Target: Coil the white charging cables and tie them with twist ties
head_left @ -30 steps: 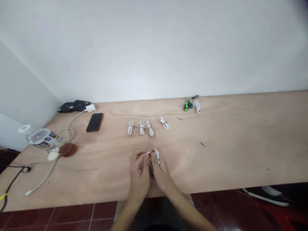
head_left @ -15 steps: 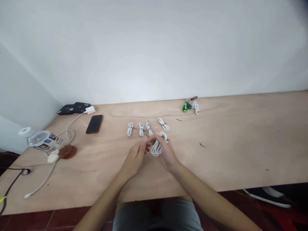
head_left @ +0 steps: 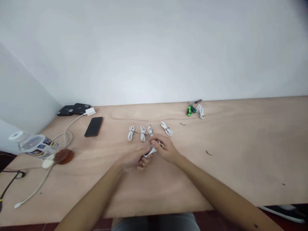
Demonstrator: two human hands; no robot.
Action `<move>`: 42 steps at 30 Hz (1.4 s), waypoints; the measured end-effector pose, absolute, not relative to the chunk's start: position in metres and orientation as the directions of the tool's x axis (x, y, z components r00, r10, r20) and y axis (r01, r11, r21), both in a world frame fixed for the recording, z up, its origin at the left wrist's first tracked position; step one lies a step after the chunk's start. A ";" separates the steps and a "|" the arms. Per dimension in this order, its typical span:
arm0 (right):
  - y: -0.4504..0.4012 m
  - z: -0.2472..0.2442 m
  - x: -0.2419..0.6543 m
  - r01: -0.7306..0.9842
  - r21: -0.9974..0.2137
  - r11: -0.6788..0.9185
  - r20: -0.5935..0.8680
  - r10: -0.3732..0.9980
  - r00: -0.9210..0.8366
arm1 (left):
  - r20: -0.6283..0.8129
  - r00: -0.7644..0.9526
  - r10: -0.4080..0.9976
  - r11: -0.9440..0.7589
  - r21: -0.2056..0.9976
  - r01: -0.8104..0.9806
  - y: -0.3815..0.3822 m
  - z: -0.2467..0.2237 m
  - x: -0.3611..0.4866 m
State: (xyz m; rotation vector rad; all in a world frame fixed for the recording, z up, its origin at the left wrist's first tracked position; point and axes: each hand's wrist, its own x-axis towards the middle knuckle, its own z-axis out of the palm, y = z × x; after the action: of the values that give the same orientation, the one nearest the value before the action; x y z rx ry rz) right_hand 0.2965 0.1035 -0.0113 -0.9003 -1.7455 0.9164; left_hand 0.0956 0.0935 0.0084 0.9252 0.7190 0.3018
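Between my two hands is a coiled white cable [head_left: 153, 150], partly hidden by fingers. My left hand [head_left: 138, 158] is closed on its lower left end, with the fingers curled underneath. My right hand [head_left: 166, 148] grips the other side of the coil, thumb and fingers pinched together. Just beyond my hands several tied white cable bundles lie in a row: one bundle [head_left: 131, 133] at the left, another bundle [head_left: 142, 133] beside it, a third bundle [head_left: 149, 131] close to my right fingers, and one more bundle [head_left: 166, 128] to the right.
Black twist ties [head_left: 208, 153] lie at the right. Screwdrivers [head_left: 189, 111] and another white cable [head_left: 200, 111] sit near the wall. Leftward are a phone [head_left: 93, 126], a white charger [head_left: 90, 111], black boxes [head_left: 73, 109], a plastic bottle [head_left: 38, 146] and a brown round object [head_left: 64, 156].
The coil, earlier spread in loops in my right hand, is now squeezed together between both hands. My left hand has closed on it. The view has shifted slightly.
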 end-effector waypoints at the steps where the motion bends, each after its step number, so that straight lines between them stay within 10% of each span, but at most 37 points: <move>1: 0.105 -0.014 0.302 0.250 -0.808 0.534 0.432 0.824 -0.365 | -0.437 0.747 0.500 0.585 0.807 0.081 0.095 0.006 0.095; 10: 0.109 -0.037 0.304 0.568 -0.255 0.782 0.704 0.553 -0.445 | -0.481 0.752 0.451 0.611 0.781 0.133 0.108 -0.004 0.094; 14: 0.111 -0.038 0.307 0.633 -0.145 0.761 0.702 0.529 -0.476 | -0.438 0.710 0.552 0.367 0.892 0.265 0.108 -0.003 0.093; 23: 0.118 -0.046 0.309 0.692 -0.341 0.636 0.604 0.712 -0.357 | 0.127 0.669 0.733 -0.415 0.862 0.290 0.103 -0.010 0.100; 33: 0.124 -0.034 0.326 0.508 -0.691 0.515 0.481 0.851 -0.208 | 0.257 0.520 0.815 -0.507 0.750 0.425 0.116 -0.023 0.092; 42: 0.138 -0.035 0.359 0.464 -0.517 0.720 0.342 0.670 -0.659 | 0.368 0.202 0.908 -0.419 0.817 0.395 0.135 -0.038 0.088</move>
State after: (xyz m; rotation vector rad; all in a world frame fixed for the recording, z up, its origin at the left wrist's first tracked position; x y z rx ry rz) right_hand 0.3591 0.1381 -0.0353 -0.8618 -2.4059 0.5311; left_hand 0.0878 0.1349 -0.0382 1.9154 1.2091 1.1726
